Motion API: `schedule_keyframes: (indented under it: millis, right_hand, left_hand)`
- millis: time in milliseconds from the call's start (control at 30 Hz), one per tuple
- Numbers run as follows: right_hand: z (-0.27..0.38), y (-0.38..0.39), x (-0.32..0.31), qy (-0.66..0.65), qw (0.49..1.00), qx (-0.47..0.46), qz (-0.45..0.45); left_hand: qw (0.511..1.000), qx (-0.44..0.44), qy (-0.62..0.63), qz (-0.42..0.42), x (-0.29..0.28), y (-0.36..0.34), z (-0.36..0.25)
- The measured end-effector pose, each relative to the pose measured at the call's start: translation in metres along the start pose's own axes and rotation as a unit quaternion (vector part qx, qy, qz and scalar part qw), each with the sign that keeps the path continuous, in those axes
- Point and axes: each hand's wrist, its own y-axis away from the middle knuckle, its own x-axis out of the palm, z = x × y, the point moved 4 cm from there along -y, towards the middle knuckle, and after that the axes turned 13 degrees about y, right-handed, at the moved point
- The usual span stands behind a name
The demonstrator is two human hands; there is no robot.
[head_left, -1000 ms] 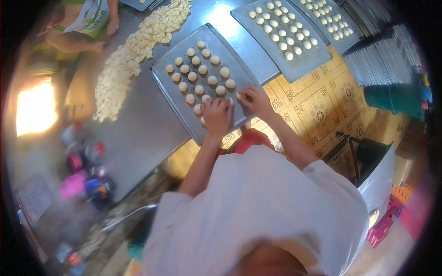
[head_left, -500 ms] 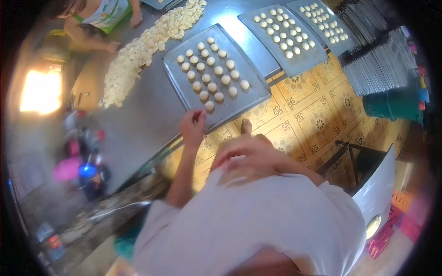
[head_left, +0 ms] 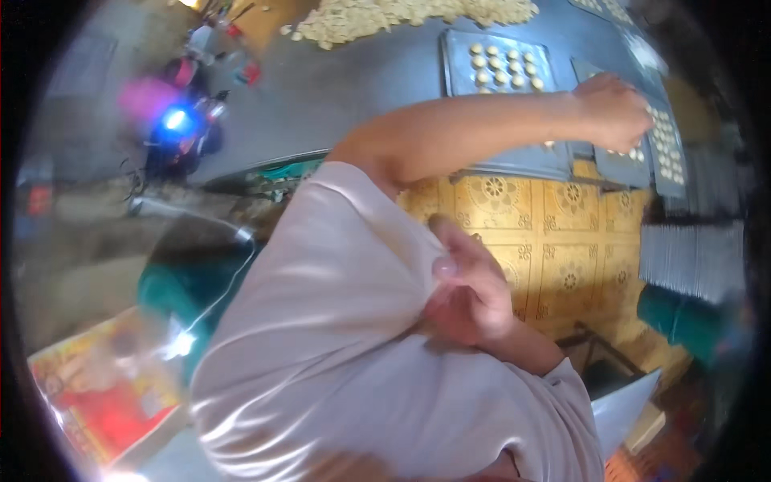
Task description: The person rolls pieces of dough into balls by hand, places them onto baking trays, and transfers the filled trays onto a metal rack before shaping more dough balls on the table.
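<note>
My left arm stretches across to the right, above the metal table. At its end my left hand (head_left: 614,112) is closed in a fist, knuckles up, over a dark tray (head_left: 585,71) bearing rows of pale dough balls (head_left: 636,153). Whatever the fist holds, if anything, is hidden under the fingers. My right hand (head_left: 475,293) is close in front of my light shirt (head_left: 321,297), its fingers loosely bent and apart, with nothing visible in it. Beyond my left forearm another metal tray (head_left: 458,56) carries round dough balls (head_left: 502,64), partly covered by the arm.
A long heap of flat dough pieces (head_left: 401,18) lies on the metal table (head_left: 337,88). At the right stand stacked dark trays (head_left: 692,257) above a green container (head_left: 679,321). Patterned yellow tiles (head_left: 554,241) cover the floor. A blurred motorbike (head_left: 173,136) is at the left.
The view has swung, so the trays now appear farther right. My left hand has gone from the near tray's edge to a tray farther right. My right hand stays before my shirt.
</note>
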Motion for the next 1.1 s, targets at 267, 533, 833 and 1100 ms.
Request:
schedule_keyframes:
  millis: [267,533,833,1100]
  right_hand:
    - [0.014,0.092,-0.039,0.185,0.98,-0.054,0.055]
    - [0.034,0.196,-0.077,0.23,0.967,-0.111,-0.016]
    - [0.043,0.286,-0.083,0.24,0.953,-0.161,-0.089]
    - [0.06,0.313,-0.107,0.251,0.948,-0.176,-0.084]
  left_hand:
    - [0.987,0.07,0.041,0.14,0.047,-0.083,-0.115]
    - [0.95,0.153,0.202,0.181,0.172,-0.113,-0.266]
    - [0.91,0.179,0.256,0.272,0.265,-0.122,-0.349]
    - [0.906,0.185,0.268,0.269,0.337,-0.148,-0.397]
